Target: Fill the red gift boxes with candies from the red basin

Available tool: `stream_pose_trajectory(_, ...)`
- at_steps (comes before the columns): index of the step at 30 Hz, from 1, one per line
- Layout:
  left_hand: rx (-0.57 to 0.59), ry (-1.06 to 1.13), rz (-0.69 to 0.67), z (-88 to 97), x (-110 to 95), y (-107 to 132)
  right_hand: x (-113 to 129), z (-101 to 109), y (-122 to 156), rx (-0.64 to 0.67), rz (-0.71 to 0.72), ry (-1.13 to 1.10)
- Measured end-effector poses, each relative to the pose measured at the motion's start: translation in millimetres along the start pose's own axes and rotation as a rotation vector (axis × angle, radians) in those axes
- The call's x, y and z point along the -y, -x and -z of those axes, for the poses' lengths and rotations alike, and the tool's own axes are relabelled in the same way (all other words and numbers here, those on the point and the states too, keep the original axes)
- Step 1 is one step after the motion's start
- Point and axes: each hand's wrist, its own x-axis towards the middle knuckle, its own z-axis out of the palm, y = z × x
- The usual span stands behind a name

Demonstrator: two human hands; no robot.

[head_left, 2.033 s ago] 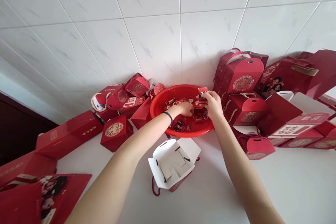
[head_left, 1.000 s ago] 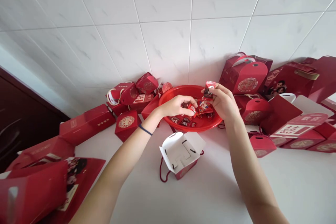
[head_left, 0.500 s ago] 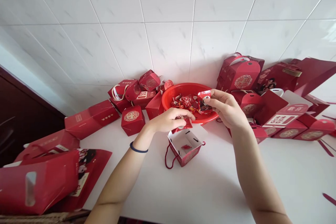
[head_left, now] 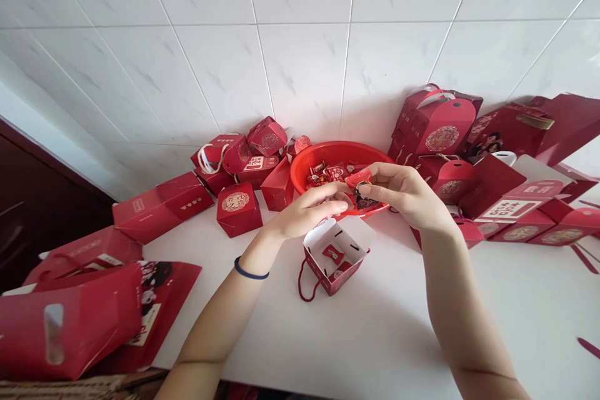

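Observation:
An open red gift box (head_left: 338, 278) with a white inside and a dark red cord handle stands on the table; small red wrapped sweets (head_left: 332, 254) lie in it. Above the basin's right side, my right hand (head_left: 412, 194) pinches a red and dark candy packet (head_left: 363, 190) between thumb and fingers. My left hand (head_left: 314, 206) hovers over the box's back edge, fingers apart and apparently holding nothing, its tips close to the packet. Behind both hands sits a red plastic basin (head_left: 300, 162) with several wrapped sweets inside, partly covered by my hands.
Red gift boxes line the wall at left (head_left: 164, 207) and stand stacked at right (head_left: 435, 128). A red bag with a cut-out handle (head_left: 75, 322) lies at the near left of the white table (head_left: 375, 331). A tiled wall (head_left: 300, 75) rises behind.
My left hand has let go of a red packet, and more sweets now show inside the box. My right hand's packet has come slightly lower, nearer the left fingertips.

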Motion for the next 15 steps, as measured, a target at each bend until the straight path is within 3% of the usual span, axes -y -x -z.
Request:
stream_pose_trajectory(6, 0.124, -0.092, 0.115, -7.0, -2, 3, 1, 2, -1, 0.015, -0.046, -0.018)
stream_pose_trajectory(9, 0.121, -0.149, 0.112, -5.8, -2, 4, -1, 2, -2, 0.015, -0.049, 0.020)
stream_pose_trajectory(12, 0.066, -0.323, 0.023, 0.3, -4, 7, -3, 1, -3, 0.049, -0.047, 0.067)
stream_pose_trajectory(15, 0.095, -0.544, 0.064, 9.6, -7, 12, -6, -2, -3, 0.148, -0.068, 0.161)
